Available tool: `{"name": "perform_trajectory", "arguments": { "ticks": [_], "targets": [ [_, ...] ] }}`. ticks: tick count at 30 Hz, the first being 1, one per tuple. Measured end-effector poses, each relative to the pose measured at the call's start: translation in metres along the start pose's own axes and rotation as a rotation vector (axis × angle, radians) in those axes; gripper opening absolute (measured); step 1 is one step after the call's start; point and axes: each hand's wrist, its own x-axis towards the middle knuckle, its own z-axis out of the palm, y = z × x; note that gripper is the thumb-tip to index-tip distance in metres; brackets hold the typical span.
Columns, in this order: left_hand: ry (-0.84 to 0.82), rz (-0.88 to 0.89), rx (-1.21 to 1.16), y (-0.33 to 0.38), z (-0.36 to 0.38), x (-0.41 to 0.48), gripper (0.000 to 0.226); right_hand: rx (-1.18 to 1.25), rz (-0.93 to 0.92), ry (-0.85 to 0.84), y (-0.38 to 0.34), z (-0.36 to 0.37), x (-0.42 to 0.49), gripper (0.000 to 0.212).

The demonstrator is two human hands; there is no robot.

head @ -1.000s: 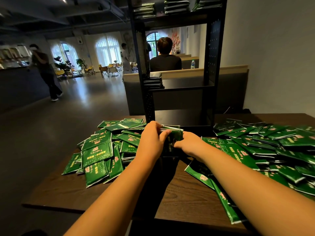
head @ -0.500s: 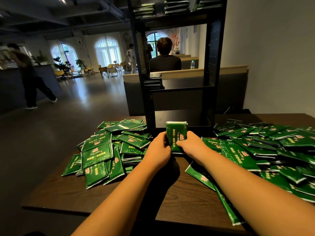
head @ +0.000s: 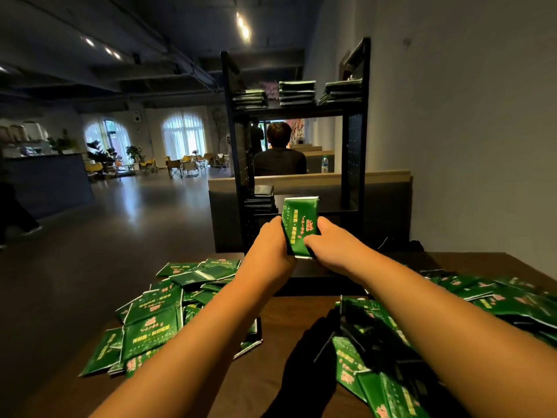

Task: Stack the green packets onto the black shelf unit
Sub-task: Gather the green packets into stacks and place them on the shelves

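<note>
Hands: our left hand [head: 271, 245] and right hand [head: 328, 242] clasp a green packet bundle [head: 298, 227].
Shelf unit [head: 355, 146]: we'd keep the bundle squared, landing it beside the middle-shelf stack [head: 260, 202].

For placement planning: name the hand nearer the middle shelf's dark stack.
Left. The left hand is just below the stack; the right hand is further right, past the held packets.

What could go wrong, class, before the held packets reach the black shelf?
The bundle of packets is gripped just between the left hand and right hand, so some may slip out. The rightmost stack on the top shelf looks slanted; a bump to the shelf unit might topple it.
</note>
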Motion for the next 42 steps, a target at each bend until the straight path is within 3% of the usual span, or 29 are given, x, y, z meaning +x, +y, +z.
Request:
{"name": "perform_trajectory", "arguments": {
  "ticks": [4,11,16,25,30,34,37,42],
  "targets": [
    [0.042,0.107,-0.003,0.033,-0.031,0.030,0.041,0.166,-0.061,-0.029,-0.035,-0.043,-0.001,0.036],
    [0.165,0.203,0.057,0.088,-0.065,0.079,0.030,0.243,-0.183,0.234,-0.071,-0.104,0.026,0.026],
    [0.247,0.278,0.091,0.111,-0.081,0.117,0.029,0.230,-0.220,0.351,-0.094,-0.150,0.051,0.034],
    [0.348,0.266,0.234,0.157,-0.105,0.202,0.039,0.086,-0.310,0.591,-0.139,-0.214,0.081,0.021],
    [0.258,0.217,0.410,0.174,-0.122,0.243,0.017,-0.155,-0.288,0.663,-0.156,-0.234,0.114,0.021],
    [0.118,0.083,0.481,0.179,-0.130,0.270,0.037,-0.398,-0.302,0.758,-0.161,-0.238,0.129,0.018],
    [0.099,0.023,0.476,0.172,-0.129,0.291,0.044,-0.511,-0.328,0.805,-0.158,-0.234,0.138,0.028],
    [0.053,-0.003,0.572,0.168,-0.123,0.312,0.055,-0.781,-0.347,0.870,-0.151,-0.236,0.139,0.025]
  ]
}}
